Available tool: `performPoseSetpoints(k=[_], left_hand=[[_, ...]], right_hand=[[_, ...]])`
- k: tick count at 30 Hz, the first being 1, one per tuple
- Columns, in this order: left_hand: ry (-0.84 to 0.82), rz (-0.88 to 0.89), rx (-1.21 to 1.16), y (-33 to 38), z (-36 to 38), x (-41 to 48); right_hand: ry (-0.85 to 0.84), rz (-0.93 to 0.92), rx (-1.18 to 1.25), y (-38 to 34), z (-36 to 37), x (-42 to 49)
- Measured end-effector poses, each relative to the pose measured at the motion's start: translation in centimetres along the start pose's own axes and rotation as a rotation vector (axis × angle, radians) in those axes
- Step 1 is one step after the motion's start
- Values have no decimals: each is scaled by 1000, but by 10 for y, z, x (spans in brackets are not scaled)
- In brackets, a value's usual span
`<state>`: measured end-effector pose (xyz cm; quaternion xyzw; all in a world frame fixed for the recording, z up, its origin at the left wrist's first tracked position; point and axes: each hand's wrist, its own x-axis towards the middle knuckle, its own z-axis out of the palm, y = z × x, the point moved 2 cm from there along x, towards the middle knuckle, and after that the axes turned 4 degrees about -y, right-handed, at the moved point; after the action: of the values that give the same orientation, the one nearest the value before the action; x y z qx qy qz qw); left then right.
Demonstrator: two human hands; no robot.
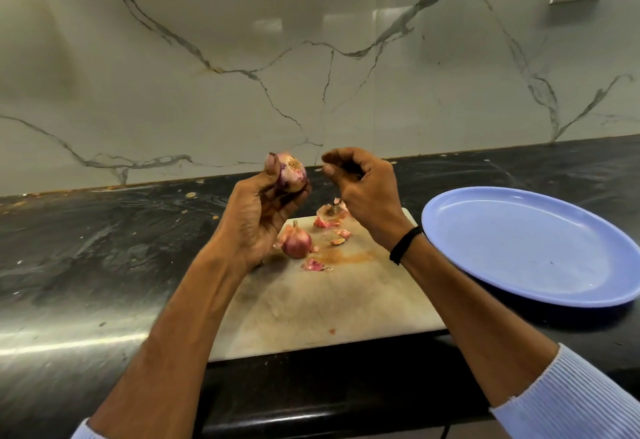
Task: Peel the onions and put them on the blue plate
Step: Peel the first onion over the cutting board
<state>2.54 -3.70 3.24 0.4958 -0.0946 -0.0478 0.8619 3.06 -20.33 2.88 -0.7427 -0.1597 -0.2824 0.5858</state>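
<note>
An onion (292, 172) sits gripped in the left hand (256, 217) above the board (311, 307); the right hand (363, 189) is curled, its grip unclear. Another onion (296, 243) and peels (329, 215) lie at the board's far edge. The plate (526, 244) holds nothing.

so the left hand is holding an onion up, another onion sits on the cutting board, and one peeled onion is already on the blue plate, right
Not quite: the blue plate holds no onion, as the head view shows. The rest stands: the left hand holds an onion up, and another onion sits on the cutting board.
</note>
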Motion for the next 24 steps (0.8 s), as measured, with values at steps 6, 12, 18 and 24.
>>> performPoseSetpoints(k=[6, 12, 18, 24], left_hand=[[-8, -62, 73, 1, 1, -2], [-44, -96, 100, 1, 0, -2], [-104, -62, 200, 0, 6, -4], [51, 333, 591, 5, -3, 2]], right_hand=[[-277, 38, 2, -7, 0, -2], [-380, 26, -101, -9, 5, -4], [-319, -11, -147, -6, 7, -4], [-216, -19, -121, -5, 3, -3]])
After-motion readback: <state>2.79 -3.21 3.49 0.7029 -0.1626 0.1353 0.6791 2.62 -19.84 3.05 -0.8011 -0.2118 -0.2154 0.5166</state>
